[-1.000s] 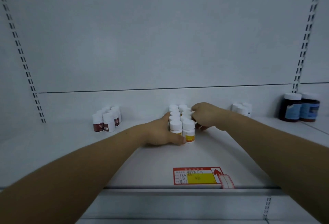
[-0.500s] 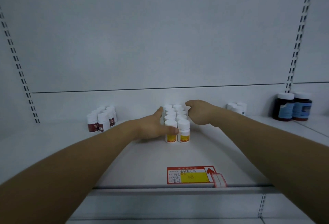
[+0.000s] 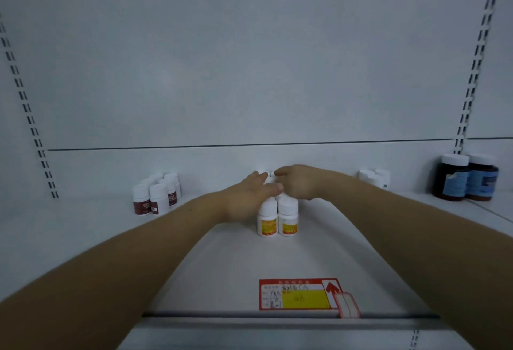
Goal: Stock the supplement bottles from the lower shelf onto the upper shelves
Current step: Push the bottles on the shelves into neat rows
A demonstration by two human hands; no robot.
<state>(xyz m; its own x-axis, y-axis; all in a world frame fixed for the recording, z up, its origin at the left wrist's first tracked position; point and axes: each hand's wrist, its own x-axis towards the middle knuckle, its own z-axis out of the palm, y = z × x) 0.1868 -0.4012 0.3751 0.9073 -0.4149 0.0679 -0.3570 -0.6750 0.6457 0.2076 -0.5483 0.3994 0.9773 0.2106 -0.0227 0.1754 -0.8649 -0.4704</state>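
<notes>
A double row of small white supplement bottles with yellow labels [image 3: 277,222] stands mid-shelf on the white shelf [image 3: 211,272], running toward the back wall. My left hand [image 3: 249,197] lies against the row's left side, fingers stretched toward the back and thumb over the caps. My right hand [image 3: 301,183] presses on the right side of the row with bent fingers, one fingertip reaching the rear caps. Only the two front bottles show fully; the hands cover the rest.
Several white bottles with dark red labels [image 3: 155,194] stand at the back left. A few plain white bottles [image 3: 374,178] sit at the back right, with two dark jars with blue labels [image 3: 469,177] beyond them. A red and yellow price tag [image 3: 298,294] lies near the shelf's front edge.
Both hands have slid back along the row toward the wall. My left thumb has come off the front bottle, so the two front bottles now stand uncovered.
</notes>
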